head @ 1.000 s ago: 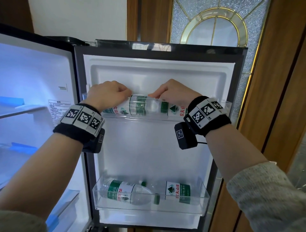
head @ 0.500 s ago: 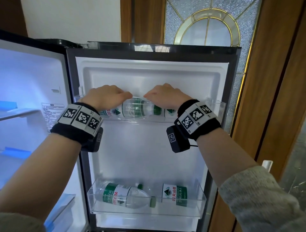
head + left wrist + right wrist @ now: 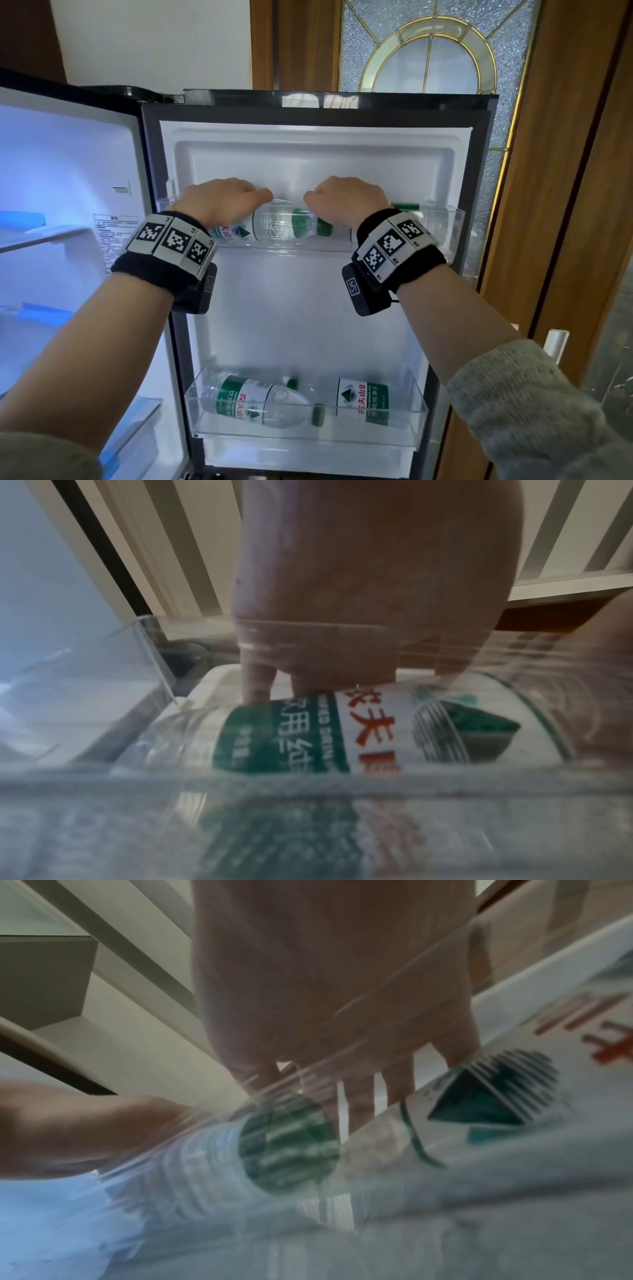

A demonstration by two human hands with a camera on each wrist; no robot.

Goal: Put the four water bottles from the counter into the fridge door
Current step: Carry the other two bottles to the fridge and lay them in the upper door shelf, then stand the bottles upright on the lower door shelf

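Head view shows the open fridge door [image 3: 308, 308] with two clear shelves. In the upper door shelf [image 3: 452, 233] two water bottles lie on their sides, end to end: the left bottle [image 3: 274, 224] runs from the shelf's left end toward the middle, and the right bottle [image 3: 404, 207] is mostly hidden behind the right wrist, toward the right end. The left hand [image 3: 219, 202] curls down over the left bottle's label; the right hand [image 3: 346, 202] curls over the far side of the right bottle, near where the bottles meet. Both hands seem to hold or press their bottles, fingers bent, neither spread wide. In the lower door shelf [image 3: 419, 411] two more bottles [image 3: 260, 401] [image 3: 363, 401] lie well below both hands. I judge these full bottles fairly heavy, with thin, smooth walls that give under a squeeze and roll readily; the labelled mid-body is the surest place to take hold
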